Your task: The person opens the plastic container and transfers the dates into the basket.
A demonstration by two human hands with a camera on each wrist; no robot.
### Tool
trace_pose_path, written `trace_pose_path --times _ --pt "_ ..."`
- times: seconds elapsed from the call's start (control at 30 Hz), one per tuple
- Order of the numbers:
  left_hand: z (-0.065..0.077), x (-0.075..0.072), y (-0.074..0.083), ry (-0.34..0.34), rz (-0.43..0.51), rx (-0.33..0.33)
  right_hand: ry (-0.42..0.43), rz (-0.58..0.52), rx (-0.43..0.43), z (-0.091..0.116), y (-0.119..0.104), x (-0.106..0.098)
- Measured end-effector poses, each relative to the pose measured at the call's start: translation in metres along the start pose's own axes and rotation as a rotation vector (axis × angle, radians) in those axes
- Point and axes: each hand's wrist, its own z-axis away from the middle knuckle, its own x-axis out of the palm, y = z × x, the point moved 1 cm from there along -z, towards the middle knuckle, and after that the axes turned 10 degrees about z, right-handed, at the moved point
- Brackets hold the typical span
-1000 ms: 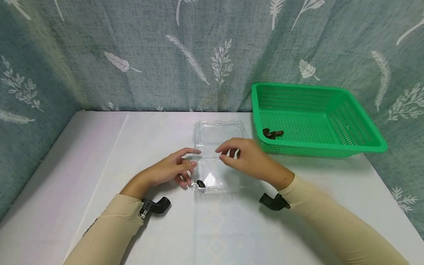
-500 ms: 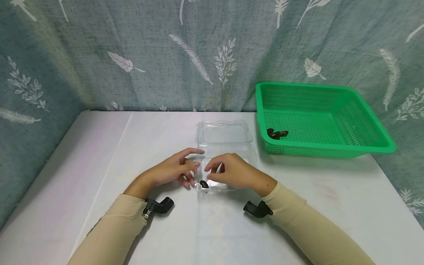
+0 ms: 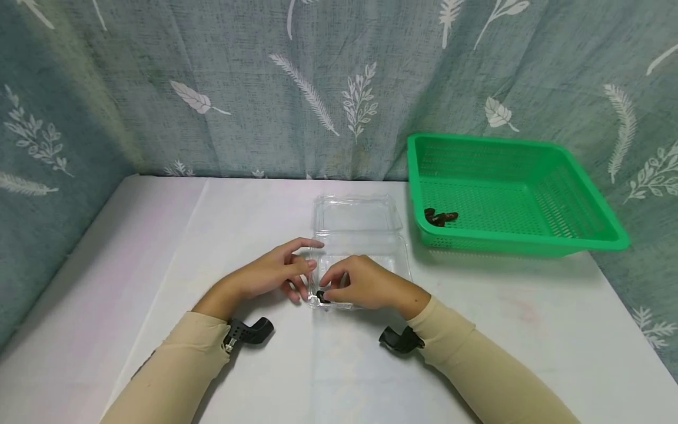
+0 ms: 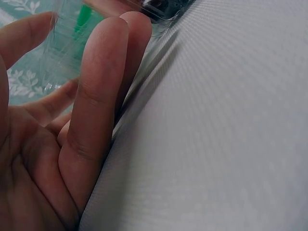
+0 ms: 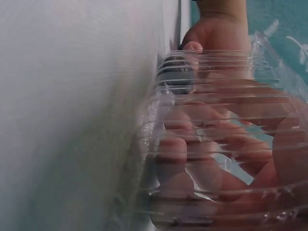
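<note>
A clear hinged plastic box lies opened out, its lid folded back towards the curtain. One small, dark brown, date-like piece sits in its near left corner. My right hand reaches into the box with bent fingers, thumb tip overlapping the piece and index fingertip just above it. Through the ribbed plastic in the right wrist view, the dark piece shows just beyond the fingertips. My left hand rests at the box's left side, fingers loosely spread, index fingertip over the rim, holding nothing.
A green slotted basket stands at the back right, with several similar dark brown pieces in its near left corner. White cloth covers the table. A patterned curtain hangs behind and along the sides.
My right hand has come down and left, from over the middle of the box to the dark piece in its corner. My left hand stays in place.
</note>
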Motion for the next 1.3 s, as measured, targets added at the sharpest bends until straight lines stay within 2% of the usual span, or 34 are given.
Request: trace_pose_path --times 0.6,1.03,1.3 --pt "0.0001 -0.0031 0.0011 -0.009 -0.011 0.012 0.025 0.061 -0.052 -0.0025 0.0009 0.0054" --pt "0.0011 -0.0026 -0.0004 0.001 -0.034 0.019 0.002 -0.024 -0.015 -0.0029 0.0044 0.0052" --pt "0.0002 -0.0012 -0.002 0.003 -0.011 0.011 -0.001 -0.033 0.01 -0.0009 0.0063 0.0034"
